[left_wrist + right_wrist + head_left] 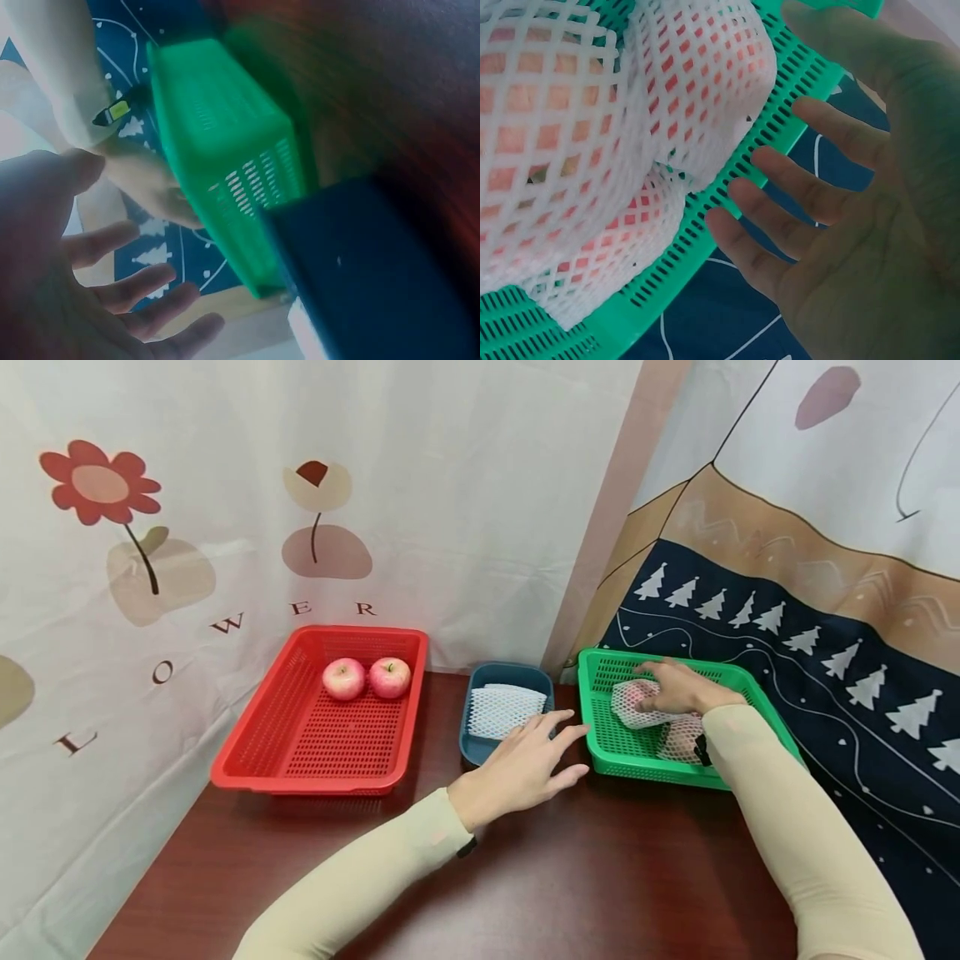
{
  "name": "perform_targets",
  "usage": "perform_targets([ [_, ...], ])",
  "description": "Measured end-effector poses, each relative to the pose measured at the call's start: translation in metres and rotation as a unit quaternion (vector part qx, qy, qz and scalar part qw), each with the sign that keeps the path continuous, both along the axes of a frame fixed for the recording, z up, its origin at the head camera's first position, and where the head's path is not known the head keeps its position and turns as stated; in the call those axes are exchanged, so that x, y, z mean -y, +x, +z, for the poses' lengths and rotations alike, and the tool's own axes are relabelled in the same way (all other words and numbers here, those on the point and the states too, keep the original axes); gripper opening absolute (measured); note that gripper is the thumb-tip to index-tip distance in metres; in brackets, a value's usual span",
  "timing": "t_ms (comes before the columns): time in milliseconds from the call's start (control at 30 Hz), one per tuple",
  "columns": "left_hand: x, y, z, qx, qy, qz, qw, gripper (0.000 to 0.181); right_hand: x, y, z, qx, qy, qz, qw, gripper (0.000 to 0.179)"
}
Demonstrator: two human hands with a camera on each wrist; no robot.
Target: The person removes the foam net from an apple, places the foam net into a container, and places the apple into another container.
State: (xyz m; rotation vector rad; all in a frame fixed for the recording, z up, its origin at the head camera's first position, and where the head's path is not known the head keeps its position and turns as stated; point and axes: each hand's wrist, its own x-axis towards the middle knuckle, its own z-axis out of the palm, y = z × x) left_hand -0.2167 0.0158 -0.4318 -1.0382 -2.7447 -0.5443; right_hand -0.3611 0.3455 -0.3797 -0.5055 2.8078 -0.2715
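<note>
My right hand (681, 687) reaches over the green basket (637, 768), its fingers spread apart in the right wrist view. Below and beside it lie apples in white foam nets (705, 82), resting in that basket; one netted apple (630, 703) is close under the fingertips. No apple is gripped. My left hand (521, 768) hovers with fingers extended by the near right corner of the blue bin (472, 750), holding nothing. Inside that bin lie flat white foam nets (504, 706). The left wrist view has the bin and the green basket blurred beyond the open palm.
A red basket (255, 777) stands at the left with two bare apples (367, 679) at its far end. A printed curtain (465, 527) hangs behind, and dark blue tree-patterned cloth (817, 677) lies along the right. The table (540, 893) is dark brown wood.
</note>
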Motion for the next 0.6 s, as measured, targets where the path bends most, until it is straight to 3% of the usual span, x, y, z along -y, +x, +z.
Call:
perform_targets([
  [333,-0.019,-0.008,-0.015,-0.015,-0.011,0.010,0.9998,0.066,0.000,-0.003,-0.006,0.007,0.006,-0.003,1.0000,0.074],
  [600,-0.030,-0.019,-0.021,-0.013,-0.006,0.019,0.9997,0.069,0.002,-0.007,-0.010,0.012,0.011,-0.003,0.9999,0.073],
])
